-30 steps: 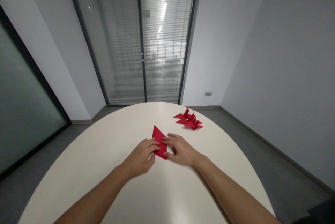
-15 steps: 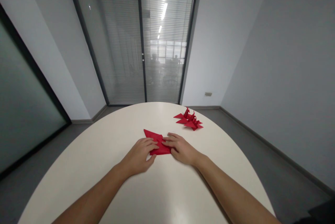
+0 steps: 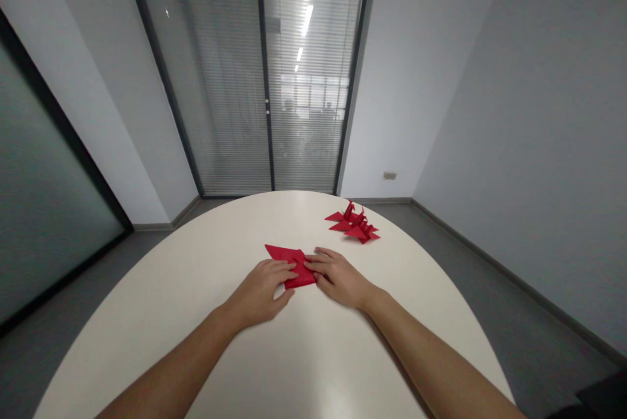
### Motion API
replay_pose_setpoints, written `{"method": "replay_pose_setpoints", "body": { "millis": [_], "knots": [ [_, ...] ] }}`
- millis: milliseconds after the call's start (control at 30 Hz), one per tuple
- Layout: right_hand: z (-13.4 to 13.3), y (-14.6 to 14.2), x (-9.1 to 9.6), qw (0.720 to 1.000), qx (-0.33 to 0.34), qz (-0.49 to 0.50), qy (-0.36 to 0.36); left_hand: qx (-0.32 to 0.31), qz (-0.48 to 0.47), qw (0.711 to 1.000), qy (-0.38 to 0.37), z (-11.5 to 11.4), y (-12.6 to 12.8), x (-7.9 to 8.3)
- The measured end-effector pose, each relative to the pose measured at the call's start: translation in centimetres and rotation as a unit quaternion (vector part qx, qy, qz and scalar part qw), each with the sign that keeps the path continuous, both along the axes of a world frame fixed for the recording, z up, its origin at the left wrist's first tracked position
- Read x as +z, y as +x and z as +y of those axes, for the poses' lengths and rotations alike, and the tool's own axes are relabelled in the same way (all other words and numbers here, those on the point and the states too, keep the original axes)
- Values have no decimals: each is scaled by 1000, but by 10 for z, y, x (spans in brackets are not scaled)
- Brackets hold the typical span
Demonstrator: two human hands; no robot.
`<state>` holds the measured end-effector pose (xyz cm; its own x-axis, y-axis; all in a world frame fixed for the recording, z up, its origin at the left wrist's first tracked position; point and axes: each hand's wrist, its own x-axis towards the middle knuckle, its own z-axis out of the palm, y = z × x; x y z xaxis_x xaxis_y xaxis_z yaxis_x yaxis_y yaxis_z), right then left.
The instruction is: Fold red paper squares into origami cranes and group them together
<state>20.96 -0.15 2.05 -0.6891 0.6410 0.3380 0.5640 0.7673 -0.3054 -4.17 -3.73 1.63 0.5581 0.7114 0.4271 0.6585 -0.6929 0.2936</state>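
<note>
A folded sheet of red paper point(image 3: 305, 277) lies flat on the pale table, one pointed corner sticking out to the upper left. Fingers of my left hand point(image 3: 262, 290) rest stretched out on its left part, with the thumb apart near the lower edge. From the other side, my right hand point(image 3: 341, 279) lays its extended fingers over the paper's right edge. Neither hand is closed around the sheet. Beyond my right hand sit several red origami cranes point(image 3: 361, 232), close together with wings spread. The paper under my fingers is hidden.
The round white table point(image 3: 196, 262) fills the foreground, its far edge curving near the glass partition point(image 3: 304, 138) with blinds. A plain wall point(image 3: 533, 145) stands to the right. Dark furniture point(image 3: 600, 399) shows at the lower right corner.
The red paper has turned slightly, its pointed corner shifting left and a little down, its right end drawing in. Both hands stay on it, almost in place.
</note>
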Motion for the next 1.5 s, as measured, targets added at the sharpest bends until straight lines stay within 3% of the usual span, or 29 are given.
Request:
{"method": "replay_pose_setpoints", "body": {
  "millis": [367, 633, 867, 1067, 1300, 1500],
  "knots": [
    [0, -1, 8, 1000, 16, 18, 2, -14, -3, 1000, -26, 5, -2, 3],
    [-12, -8, 26, 999, 42, -5, -19, 37, 7, 999, -26, 4, 5, 9],
    [-12, -10, 21, 999, 15, 12, -30, 90, 26, 995, -20, 1, 12, 13],
    [-12, -10, 18, 998, -15, 40, -52, 124, 9, 992, -21, 6, 11, 6],
    [-11, -9, 17, 997, 0, 57, -52, 127, -35, 990, -53, 9, 11, 0],
    [-9, -10, 15, 997, 34, 59, -41, 99, -38, 994, -32, 7, 13, 0]
  ]
}}
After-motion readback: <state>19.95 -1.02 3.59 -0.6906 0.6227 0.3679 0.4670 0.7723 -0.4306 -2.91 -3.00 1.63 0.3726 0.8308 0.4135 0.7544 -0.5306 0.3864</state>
